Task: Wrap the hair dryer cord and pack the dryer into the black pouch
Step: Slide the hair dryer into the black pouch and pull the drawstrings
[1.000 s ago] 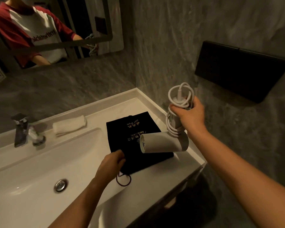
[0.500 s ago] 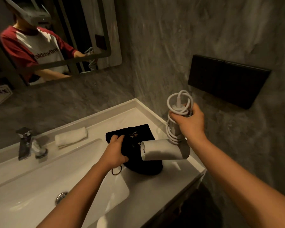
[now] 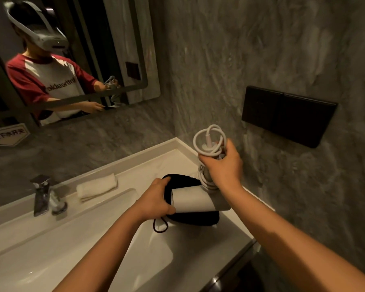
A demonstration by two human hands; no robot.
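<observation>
- Dryer (image 3: 196, 200) is being held just above the pouch (image 3: 195, 217), barrel level and nozzle pointing left at the pouch mouth; the handle is being kept upright.
- Right hand (image 3: 222, 168) is being kept clamped round the handle and the cord (image 3: 209, 142) wound on it; a few white loops and the plug end are being left standing free above the fist.
- Left hand (image 3: 156, 200) is being kept closed on the pouch's edge, next to the nozzle; the pouch is being lifted at that side while its far part is being left resting on the worktop (image 3: 198, 260), right of the basin.
- Drawstring (image 3: 160, 225) is being left hanging loose below the left hand.
- Handling, as judged: the dryer is being taken for small, rigid and light enough for one hand, its shell smooth and likely slippery, so the wrapped handle is being favoured as the surest hold.
- The cord is being judged springy; the coils are likely to unwind if the fist is loosened before they are inside.
- The pouch is being judged soft and limp, so its mouth is probably needing to be held open at the hem.
</observation>
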